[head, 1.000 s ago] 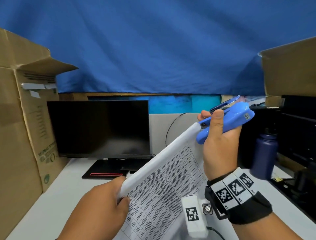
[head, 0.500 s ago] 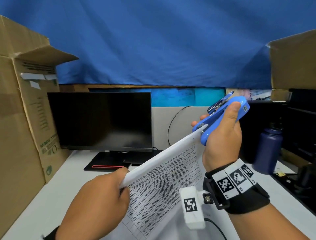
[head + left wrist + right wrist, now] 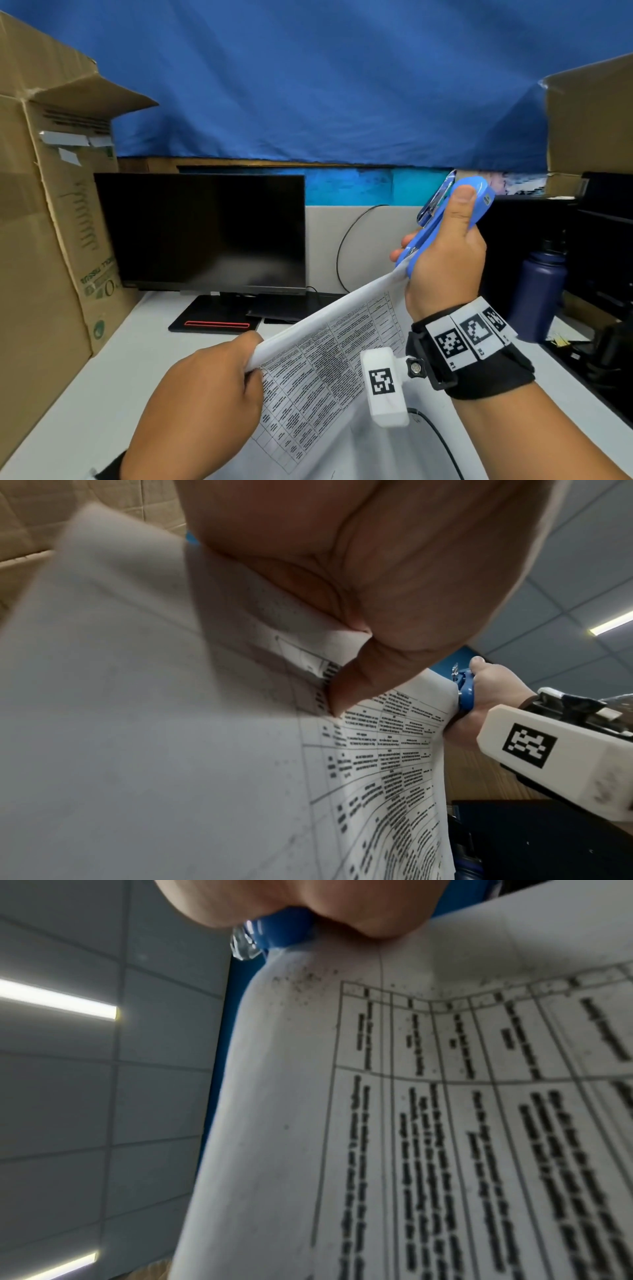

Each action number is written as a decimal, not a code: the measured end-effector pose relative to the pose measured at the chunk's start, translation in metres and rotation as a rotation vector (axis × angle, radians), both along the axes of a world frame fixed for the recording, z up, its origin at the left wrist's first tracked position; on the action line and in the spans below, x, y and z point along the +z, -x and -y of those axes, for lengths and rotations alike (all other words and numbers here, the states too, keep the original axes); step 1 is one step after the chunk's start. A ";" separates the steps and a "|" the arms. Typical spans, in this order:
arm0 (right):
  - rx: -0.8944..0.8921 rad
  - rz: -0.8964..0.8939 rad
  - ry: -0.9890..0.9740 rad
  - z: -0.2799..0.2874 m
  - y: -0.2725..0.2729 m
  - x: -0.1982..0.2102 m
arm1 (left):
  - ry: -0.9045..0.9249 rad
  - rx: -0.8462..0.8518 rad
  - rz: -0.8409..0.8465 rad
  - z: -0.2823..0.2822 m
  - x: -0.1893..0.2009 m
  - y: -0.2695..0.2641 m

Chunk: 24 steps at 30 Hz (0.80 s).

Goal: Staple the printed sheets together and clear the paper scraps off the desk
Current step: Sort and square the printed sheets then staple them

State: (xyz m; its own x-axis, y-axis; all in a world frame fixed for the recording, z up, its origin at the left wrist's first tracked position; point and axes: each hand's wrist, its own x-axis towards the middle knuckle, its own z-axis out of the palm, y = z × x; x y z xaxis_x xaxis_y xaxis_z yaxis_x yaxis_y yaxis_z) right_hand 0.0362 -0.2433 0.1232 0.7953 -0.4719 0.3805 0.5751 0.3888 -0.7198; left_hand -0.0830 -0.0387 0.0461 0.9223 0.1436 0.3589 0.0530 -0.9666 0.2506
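Head view: our left hand [image 3: 202,394] pinches the sheets [image 3: 325,359] up off the surface [image 3: 85,394], and our right hand [image 3: 445,260] squeezes the blue stapler [image 3: 479,195] clamped on their far corner.

Left wrist: thumb pressing the paper.

Right wrist: stapler biting that corner.

Stapler [image 3: 455,219]: glossy blue plastic body w/ a shiny chrome-look metal strip on top. Printed sheets [image 3: 329,359]: thin matt white paper, black print, a bit speckled nr the corner. Boxes [image 3: 51,222]: rough brown corrugated cardboard, matt. Backdrop [image 3: 308,85]: blue cloth, soft folds. Monitor [image 3: 202,233]: dark smooth screen, slight sheen. Desk [image 3: 85,377]: smooth pale top. Bottle [image 3: 537,294]: matt navy, looks like coated metal.
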 end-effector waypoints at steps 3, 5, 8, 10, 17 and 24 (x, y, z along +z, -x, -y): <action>-0.007 0.059 0.012 0.000 0.000 0.001 | 0.007 0.012 -0.016 0.003 -0.003 0.001; 0.012 0.067 0.027 -0.001 -0.001 0.002 | 0.017 0.030 -0.027 0.004 -0.006 0.000; 0.110 0.069 0.122 0.000 -0.008 0.002 | 0.070 0.056 -0.024 0.000 -0.010 -0.004; 0.126 0.060 0.132 0.008 -0.017 0.000 | 0.116 0.067 -0.016 -0.008 -0.015 -0.006; 0.117 -0.561 0.662 0.092 -0.076 -0.044 | 0.536 0.075 0.034 -0.048 -0.037 -0.008; 0.093 -1.073 1.636 0.121 -0.097 -0.142 | 1.152 0.041 0.004 -0.055 -0.070 -0.017</action>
State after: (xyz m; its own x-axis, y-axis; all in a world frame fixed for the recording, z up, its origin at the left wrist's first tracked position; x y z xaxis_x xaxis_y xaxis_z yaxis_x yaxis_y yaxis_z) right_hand 0.1331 -0.3639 -0.0191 0.9543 -0.1753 -0.2419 -0.2526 -0.9058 -0.3402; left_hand -0.0659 0.0164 -0.0238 0.9085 0.4179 -0.0015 0.0761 -0.1619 0.9839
